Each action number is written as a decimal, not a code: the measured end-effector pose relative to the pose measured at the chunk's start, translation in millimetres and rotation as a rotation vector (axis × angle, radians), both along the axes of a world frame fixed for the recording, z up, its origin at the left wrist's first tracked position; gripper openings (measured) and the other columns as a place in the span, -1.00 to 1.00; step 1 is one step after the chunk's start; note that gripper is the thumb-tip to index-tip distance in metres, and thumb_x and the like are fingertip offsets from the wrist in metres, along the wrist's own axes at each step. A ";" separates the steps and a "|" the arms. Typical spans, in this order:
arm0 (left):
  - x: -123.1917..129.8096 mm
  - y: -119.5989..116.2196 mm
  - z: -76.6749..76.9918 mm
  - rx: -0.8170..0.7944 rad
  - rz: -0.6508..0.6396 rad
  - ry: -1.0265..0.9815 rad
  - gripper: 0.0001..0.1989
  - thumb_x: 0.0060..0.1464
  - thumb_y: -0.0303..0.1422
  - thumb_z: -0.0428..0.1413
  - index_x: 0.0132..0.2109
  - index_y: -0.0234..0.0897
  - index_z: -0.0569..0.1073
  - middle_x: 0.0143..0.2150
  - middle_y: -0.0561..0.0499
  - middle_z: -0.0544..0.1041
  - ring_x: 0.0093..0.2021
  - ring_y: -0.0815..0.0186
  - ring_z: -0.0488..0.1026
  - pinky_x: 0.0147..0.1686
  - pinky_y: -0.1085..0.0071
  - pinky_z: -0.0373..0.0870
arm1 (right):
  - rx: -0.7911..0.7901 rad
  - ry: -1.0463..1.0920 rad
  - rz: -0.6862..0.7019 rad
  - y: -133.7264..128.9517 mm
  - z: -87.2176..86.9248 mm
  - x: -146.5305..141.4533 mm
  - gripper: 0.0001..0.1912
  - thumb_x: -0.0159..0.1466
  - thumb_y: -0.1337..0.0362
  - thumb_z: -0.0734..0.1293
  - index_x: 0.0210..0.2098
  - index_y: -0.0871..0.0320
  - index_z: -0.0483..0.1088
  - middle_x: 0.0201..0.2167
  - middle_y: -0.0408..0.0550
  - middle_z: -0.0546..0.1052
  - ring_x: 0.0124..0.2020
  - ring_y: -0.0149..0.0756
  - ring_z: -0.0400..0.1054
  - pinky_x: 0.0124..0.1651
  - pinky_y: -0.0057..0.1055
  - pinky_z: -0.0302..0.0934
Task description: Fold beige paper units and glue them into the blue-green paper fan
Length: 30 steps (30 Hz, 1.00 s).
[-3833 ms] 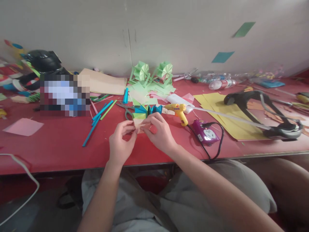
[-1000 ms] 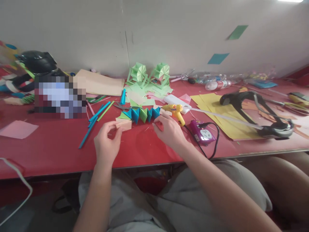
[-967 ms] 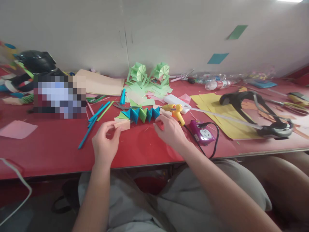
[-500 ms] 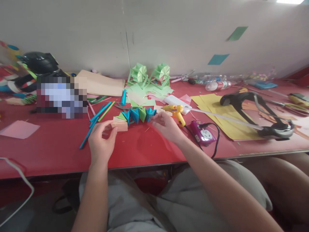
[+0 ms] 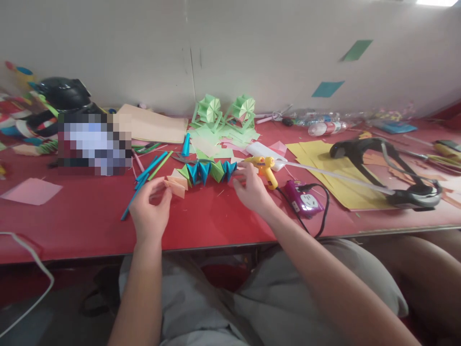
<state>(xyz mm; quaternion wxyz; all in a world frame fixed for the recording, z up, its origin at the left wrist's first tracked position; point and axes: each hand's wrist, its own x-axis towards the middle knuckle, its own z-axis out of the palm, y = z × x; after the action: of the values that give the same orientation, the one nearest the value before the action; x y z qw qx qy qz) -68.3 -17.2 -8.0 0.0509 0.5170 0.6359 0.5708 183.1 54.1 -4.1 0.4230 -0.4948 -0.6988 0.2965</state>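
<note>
Between my hands stretches a zigzag folded-paper chain [image 5: 211,172] in blue and green, its left end in peach paper. My left hand [image 5: 149,204] pinches that peach folded paper [image 5: 176,186] between thumb and fingers. At the blue right end, my right hand [image 5: 252,190] has its fingertips closed on the last fold; the exact grip is partly hidden by the hand. Just beyond my right hand lies a yellow glue gun [image 5: 264,168] with a long clear glue stick in its back.
Blue paper tubes [image 5: 140,187] lie left of the chain. A purple power socket [image 5: 304,198] with a black cable sits at the right, near yellow paper [image 5: 324,175] and a black headset strap [image 5: 374,154]. Green paper models [image 5: 209,109] stand against the wall.
The peach end in my left hand has tilted and fanned apart, its near corner lower. My right hand has shifted slightly right along with the chain's blue end, and the chain looks a little more stretched.
</note>
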 end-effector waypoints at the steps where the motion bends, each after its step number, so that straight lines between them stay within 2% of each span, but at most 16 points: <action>1: -0.3 0.0 -0.1 0.001 0.007 0.009 -0.74 0.09 -0.35 0.22 -0.04 -0.24 0.57 -0.15 -0.07 0.65 -0.17 0.22 0.60 -0.15 0.33 0.54 | -0.055 0.040 0.013 -1.0 2.0 -1.2 -0.51 0.18 0.38 0.25 0.10 0.12 0.13 -0.13 0.11 0.55 -0.20 -0.15 0.49 -0.08 -0.11 0.38; 4: -1.3 -0.7 -0.4 -0.001 0.022 0.022 -0.72 0.07 -0.33 0.23 -0.04 -0.24 0.56 -0.15 -0.06 0.64 -0.18 0.23 0.59 -0.14 0.33 0.53 | -0.257 0.163 0.027 -3.1 11.6 -4.2 -0.39 0.22 0.35 0.26 0.23 0.15 0.03 -0.21 0.01 0.60 -0.38 -0.26 0.49 -0.21 -0.21 0.41; 7: -3.3 -3.1 0.0 -0.044 -0.001 0.000 -0.76 0.05 -0.32 0.23 -0.09 -0.24 0.55 -0.18 -0.05 0.63 -0.23 0.26 0.58 -0.16 0.35 0.51 | -0.421 0.262 0.057 -4.4 22.6 -6.2 -0.39 0.22 0.35 0.28 0.23 0.20 0.06 -0.26 -0.01 0.61 -0.47 -0.33 0.47 -0.33 -0.33 0.38; 10: -7.7 -7.0 0.5 -0.112 -0.055 -0.042 -0.81 0.04 -0.30 0.24 -0.18 -0.25 0.54 -0.24 -0.02 0.62 -0.27 0.26 0.57 -0.22 0.37 0.48 | -0.466 0.279 0.075 -4.1 26.4 -6.8 -0.46 0.19 0.38 0.29 0.16 0.22 0.18 -0.32 -0.03 0.60 -0.51 -0.36 0.44 -0.39 -0.38 0.34; 13: -13.5 -10.8 0.5 -0.146 -0.082 -0.061 -0.82 0.02 -0.28 0.25 -0.21 -0.24 0.54 -0.27 -0.01 0.61 -0.28 0.27 0.55 -0.25 0.38 0.45 | -0.389 0.196 0.070 -1.0 20.4 -5.6 -0.58 0.18 0.33 0.32 0.04 0.20 0.33 -0.35 -0.05 0.56 -0.49 -0.34 0.42 -0.37 -0.34 0.36; 15: -16.6 -12.5 0.4 -0.155 -0.090 -0.064 -0.81 0.02 -0.27 0.26 -0.21 -0.23 0.54 -0.27 0.00 0.60 -0.28 0.27 0.55 -0.24 0.38 0.45 | -0.249 0.101 0.026 1.6 14.8 -4.3 -0.68 0.16 0.31 0.33 -0.08 0.17 0.42 -0.29 -0.02 0.55 -0.37 -0.27 0.46 -0.23 -0.24 0.41; 18: -19.0 -14.0 1.0 -0.157 -0.108 -0.092 -0.80 0.01 -0.26 0.26 -0.22 -0.24 0.53 -0.26 -0.02 0.60 -0.25 0.26 0.56 -0.18 0.35 0.47 | -0.053 -0.020 -0.029 2.8 11.1 -3.1 -0.79 0.14 0.33 0.32 -0.22 0.16 0.50 -0.04 0.12 0.51 0.01 -0.08 0.43 0.04 -0.10 0.38; 20: -19.4 -14.4 1.8 -0.154 -0.117 -0.126 -0.80 0.01 -0.27 0.27 -0.22 -0.25 0.52 -0.24 -0.03 0.61 -0.21 0.24 0.57 -0.12 0.32 0.49 | -0.027 -0.032 0.003 1.4 12.3 -3.6 -0.80 0.14 0.34 0.29 -0.26 0.16 0.50 0.13 0.18 0.42 0.21 0.01 0.31 0.10 -0.07 0.35; 22: -19.6 -14.5 2.4 -0.158 -0.119 -0.159 -0.78 0.01 -0.28 0.27 -0.20 -0.25 0.51 -0.22 -0.04 0.61 -0.17 0.22 0.58 -0.10 0.31 0.49 | -0.047 -0.007 0.038 0.1 14.1 -5.0 -0.79 0.13 0.36 0.26 -0.27 0.14 0.48 0.18 0.17 0.38 0.30 0.04 0.22 0.11 -0.05 0.34; 24: -19.8 -14.2 2.6 -0.166 -0.113 -0.183 -0.74 -0.02 -0.28 0.29 -0.17 -0.25 0.50 -0.21 -0.05 0.62 -0.16 0.21 0.59 -0.11 0.32 0.49 | -0.067 0.050 0.052 0.3 14.2 -6.9 -0.81 0.09 0.39 0.24 -0.30 0.13 0.41 0.08 0.15 0.45 0.25 0.02 0.28 0.10 -0.04 0.35; 27: -20.1 -13.4 2.6 -0.157 -0.132 -0.256 -0.65 -0.06 -0.30 0.32 -0.10 -0.24 0.48 -0.17 -0.07 0.62 -0.14 0.20 0.59 -0.13 0.34 0.50 | -0.141 0.234 0.082 3.9 10.4 -9.8 -0.81 0.04 0.39 0.23 -0.31 0.10 0.26 -0.10 0.05 0.48 -0.01 -0.12 0.46 -0.01 -0.10 0.42; 30: -19.8 -13.3 3.3 -0.117 -0.171 -0.344 -0.58 -0.11 -0.33 0.35 -0.06 -0.25 0.47 -0.10 -0.10 0.62 -0.12 0.22 0.59 -0.14 0.37 0.51 | -0.210 0.365 0.084 7.3 6.2 -11.5 -0.75 0.06 0.36 0.24 -0.24 0.09 0.19 -0.08 0.01 0.44 -0.19 -0.26 0.51 -0.15 -0.20 0.45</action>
<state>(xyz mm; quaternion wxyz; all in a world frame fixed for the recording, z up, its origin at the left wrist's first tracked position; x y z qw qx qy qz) -88.1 -30.5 -4.6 0.2372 0.4601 0.6037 0.6063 171.6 61.3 2.1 0.4761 -0.4445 -0.5958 0.4699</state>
